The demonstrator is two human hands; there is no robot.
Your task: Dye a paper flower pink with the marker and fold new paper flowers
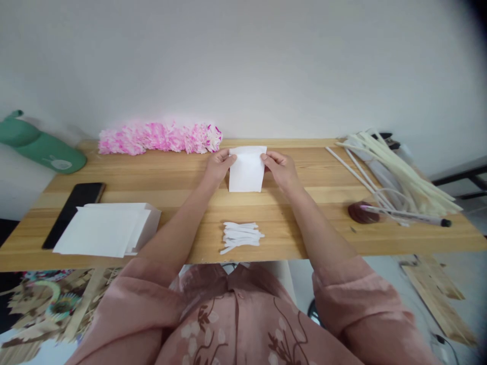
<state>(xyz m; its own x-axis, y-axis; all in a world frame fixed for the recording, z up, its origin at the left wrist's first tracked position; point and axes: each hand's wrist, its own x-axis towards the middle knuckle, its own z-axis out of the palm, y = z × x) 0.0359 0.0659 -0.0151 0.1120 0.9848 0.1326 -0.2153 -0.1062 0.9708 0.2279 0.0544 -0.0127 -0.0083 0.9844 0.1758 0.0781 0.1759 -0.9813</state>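
Between both hands, a small white sheet of paper (246, 172) is held up over the middle of the wooden table. My left hand (220, 163) pinches its upper left edge, thumb in front and fingers behind. At the upper right edge my right hand (279, 167) grips it in the same way. Nearer to me lies a small bunch of thin white strips (242, 235), directly below the sheet. A stack of larger white paper (102, 228) rests to the left of my left forearm, overlapping a black phone (76, 203).
A fluffy pink-and-white row (160, 138) lies along the wall. At the left stands a tilted green bottle (45, 147). Pale long strips (403, 172), a marker (414, 215) and a dark red round object (363, 213) lie on the right of the table (182, 177).
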